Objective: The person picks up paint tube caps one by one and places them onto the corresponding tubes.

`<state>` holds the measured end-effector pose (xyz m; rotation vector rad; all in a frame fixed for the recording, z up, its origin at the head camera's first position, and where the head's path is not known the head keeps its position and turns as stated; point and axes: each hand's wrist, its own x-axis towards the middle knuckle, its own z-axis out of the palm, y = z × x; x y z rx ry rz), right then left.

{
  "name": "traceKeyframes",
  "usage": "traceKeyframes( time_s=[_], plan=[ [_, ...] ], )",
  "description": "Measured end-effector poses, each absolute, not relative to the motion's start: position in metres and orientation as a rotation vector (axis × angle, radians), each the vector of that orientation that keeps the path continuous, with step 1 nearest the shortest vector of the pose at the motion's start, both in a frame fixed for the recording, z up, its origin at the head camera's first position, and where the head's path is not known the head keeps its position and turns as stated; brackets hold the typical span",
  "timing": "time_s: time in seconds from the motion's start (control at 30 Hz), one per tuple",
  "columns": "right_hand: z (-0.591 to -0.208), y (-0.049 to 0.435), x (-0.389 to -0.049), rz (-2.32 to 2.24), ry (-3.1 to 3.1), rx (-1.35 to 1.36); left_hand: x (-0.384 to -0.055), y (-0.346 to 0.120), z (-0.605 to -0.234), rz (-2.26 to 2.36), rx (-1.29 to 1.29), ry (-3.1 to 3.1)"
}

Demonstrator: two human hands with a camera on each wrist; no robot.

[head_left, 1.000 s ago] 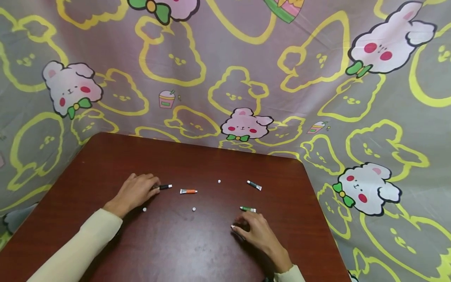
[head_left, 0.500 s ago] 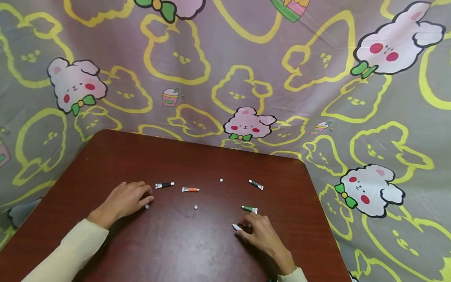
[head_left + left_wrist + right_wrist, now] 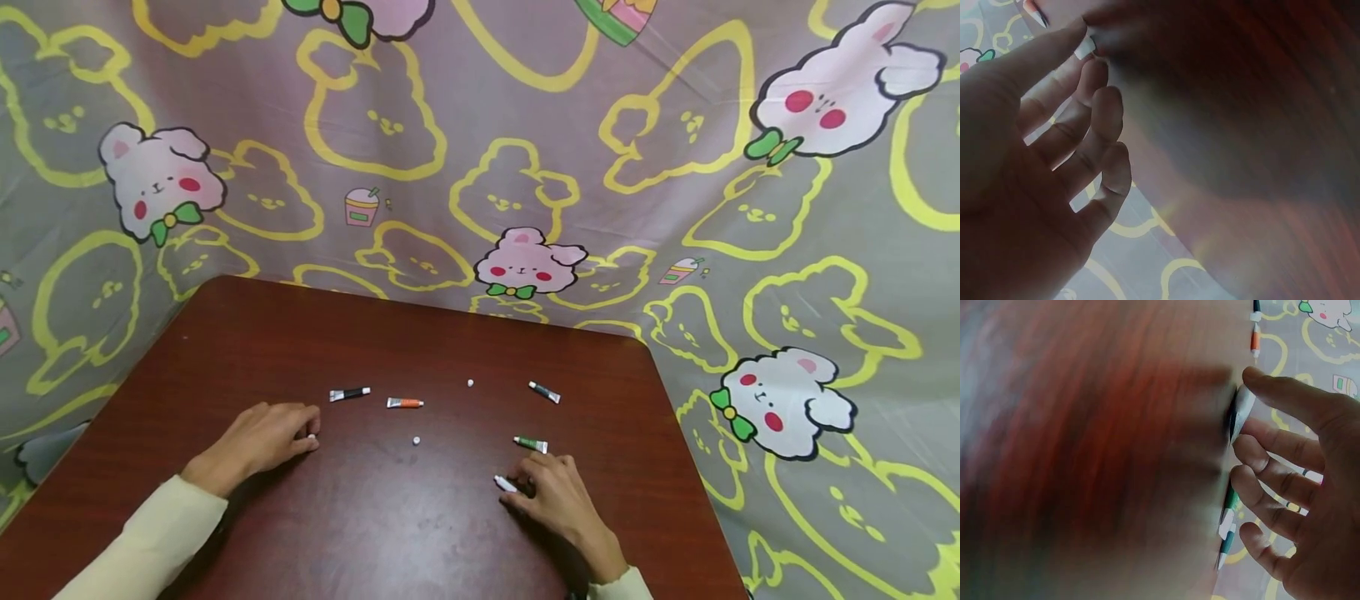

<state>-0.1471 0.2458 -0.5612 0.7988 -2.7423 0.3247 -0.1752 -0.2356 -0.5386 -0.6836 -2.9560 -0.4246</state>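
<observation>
At the left of the table, my left hand (image 3: pixel 255 442) pinches a small white cap (image 3: pixel 1085 48) between thumb and index finger, close over the wood. The cap barely shows among the fingertips in the head view. On the right, my right hand (image 3: pixel 558 500) holds a small white paint tube (image 3: pixel 505 483) between thumb and index finger, low at the tabletop. Part of that tube is hidden by the fingers. Just beyond this hand lies a green paint tube (image 3: pixel 530 444). A black paint tube (image 3: pixel 349 394) lies beyond the left hand, and an orange paint tube (image 3: pixel 405 403) to its right.
A dark teal paint tube (image 3: pixel 544 392) lies farther back on the right. Two more white caps rest on the brown table (image 3: pixel 375 525): a nearer cap (image 3: pixel 416 441) and a farther cap (image 3: pixel 470 383). A patterned curtain (image 3: pixel 420 108) surrounds the table's back and sides.
The left hand has come away from the black tube, moved toward the near left and taken hold of a white cap. The white tube shows more from the right hand's fingers.
</observation>
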Motion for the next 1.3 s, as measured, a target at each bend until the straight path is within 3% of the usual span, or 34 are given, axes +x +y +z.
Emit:
traceKeyframes(
  time_s=[0.67,1.3],
  plan=[
    [-0.558,0.24,-0.146,0.208,-2.625,0.871,-0.18,-0.226,-0.53,-0.401,-0.783,-2.709],
    [-0.537,0.21,-0.158,0.27,-2.519,0.956,-0.178,-0.184,-0.529,-0.383,-0.832,-2.605]
  ],
)
